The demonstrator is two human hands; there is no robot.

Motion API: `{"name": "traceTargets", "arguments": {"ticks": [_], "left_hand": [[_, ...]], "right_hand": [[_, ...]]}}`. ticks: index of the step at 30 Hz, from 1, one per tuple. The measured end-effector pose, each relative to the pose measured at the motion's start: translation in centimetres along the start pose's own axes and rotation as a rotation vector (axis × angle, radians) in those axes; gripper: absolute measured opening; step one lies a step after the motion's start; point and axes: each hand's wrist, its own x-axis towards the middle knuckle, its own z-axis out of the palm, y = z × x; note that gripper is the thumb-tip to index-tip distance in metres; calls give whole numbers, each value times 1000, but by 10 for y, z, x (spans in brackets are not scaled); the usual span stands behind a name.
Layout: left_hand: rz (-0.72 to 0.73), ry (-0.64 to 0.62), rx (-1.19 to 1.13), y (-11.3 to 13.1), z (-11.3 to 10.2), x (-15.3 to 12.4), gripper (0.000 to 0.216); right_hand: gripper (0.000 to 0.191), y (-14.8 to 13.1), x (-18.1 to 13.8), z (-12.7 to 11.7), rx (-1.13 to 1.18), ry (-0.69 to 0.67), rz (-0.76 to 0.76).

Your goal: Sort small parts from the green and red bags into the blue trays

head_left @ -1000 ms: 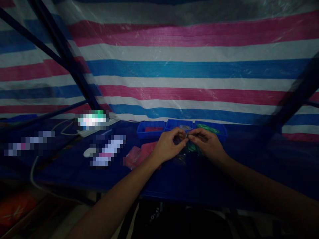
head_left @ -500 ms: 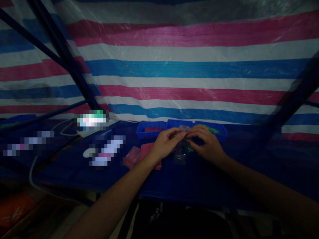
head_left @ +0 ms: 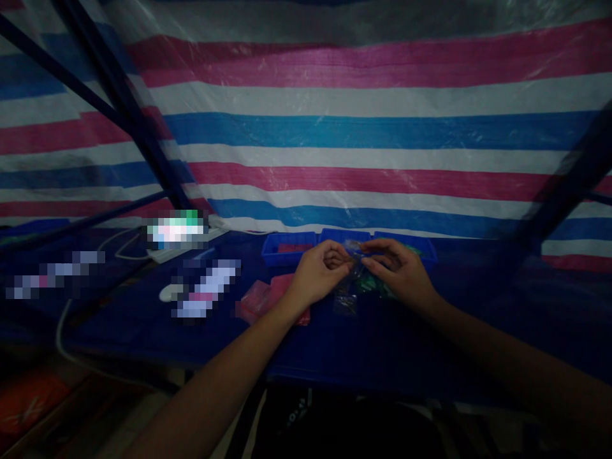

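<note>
Small clear packet (head_left: 354, 262), pinched between my left hand (head_left: 319, 273) and right hand (head_left: 399, 271), both narrow-gripped, above the blue table (head_left: 382, 344); blue trays (head_left: 289, 248) at 12 o'clock, pink packets (head_left: 261, 299) at 9.

A striped tarp (head_left: 363, 127) in pink, white and blue fills the far wall, its sheen creased. Dark poles (head_left: 119, 102) slant across the left, and another pole (head_left: 568, 185) crosses at right. The dark blue surface (head_left: 406, 344) lies in dim light. Near left, the floor (head_left: 143, 414) shows pale.
</note>
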Motion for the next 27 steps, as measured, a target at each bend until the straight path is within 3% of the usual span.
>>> {"name": "traceTargets", "arguments": {"ticks": [3, 8, 11, 16, 22, 27], "left_hand": [[9, -31, 6, 4, 2, -4, 27], [-7, -4, 189, 14, 2, -9, 30], [-13, -55, 198, 16, 1, -9, 30], [-9, -138, -82, 6, 0, -1, 26], [-88, 38, -191, -3, -4, 5, 29], [-38, 125, -257, -8, -5, 6, 30]], "right_hand": [[42, 5, -1, 2, 35, -69, 56], [29, 5, -2, 0, -80, -22, 34], [21, -1, -2, -3, -212, 14, -53], [12, -6, 0, -9, -449, 9, -305], [10, -6, 3, -7, -524, -93, -461], [16, -10, 1, -6, -474, -59, -401]]}}
